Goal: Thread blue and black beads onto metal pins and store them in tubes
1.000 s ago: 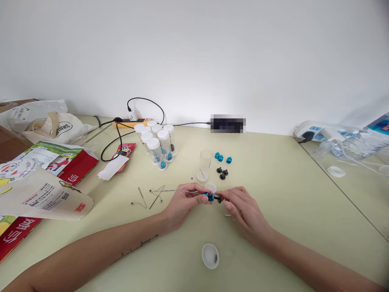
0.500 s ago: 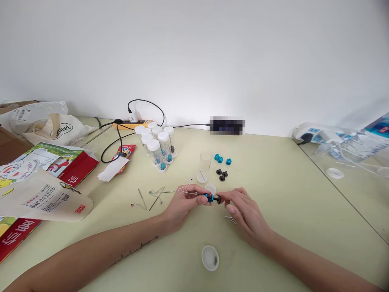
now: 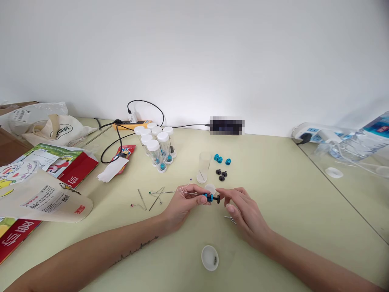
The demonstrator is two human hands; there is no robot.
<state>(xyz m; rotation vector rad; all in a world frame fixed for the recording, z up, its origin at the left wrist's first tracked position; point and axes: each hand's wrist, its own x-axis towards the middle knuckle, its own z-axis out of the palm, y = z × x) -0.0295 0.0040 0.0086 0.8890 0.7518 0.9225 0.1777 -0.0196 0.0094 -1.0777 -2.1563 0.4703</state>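
Observation:
Between the thumb and fingers of my left hand [image 3: 186, 199] is a small blue metal fitting [image 3: 207, 197]. A black flanged piece [image 3: 218, 199] sticks out of its right end, and a thin bent wire [image 3: 194, 193] runs leftward from it. My right hand [image 3: 244, 209] hovers beside the black flange, index finger stretched toward it, thumb apart, holding nothing. Several short metal pins [image 3: 232, 220] lie by the right thumb. Behind the hands are a whitish lid [image 3: 210, 188], a clear open tube [image 3: 205, 162], several blue fittings [image 3: 219, 159] and several black flanged pieces [image 3: 224, 174].
Capped clear tubes [image 3: 154, 152] stand at back left, near an orange power strip [image 3: 121, 126]. Bent wires [image 3: 157, 198] lie left of my hands. A white cap [image 3: 208, 260] with tiny dark bits sits in front. A plastic cup [image 3: 57, 198] lies at left, a water bottle [image 3: 360, 142] at right.
My right index finger has drawn slightly back from the black flange, leaving it more visible. My left hand keeps its hold on the blue fitting.

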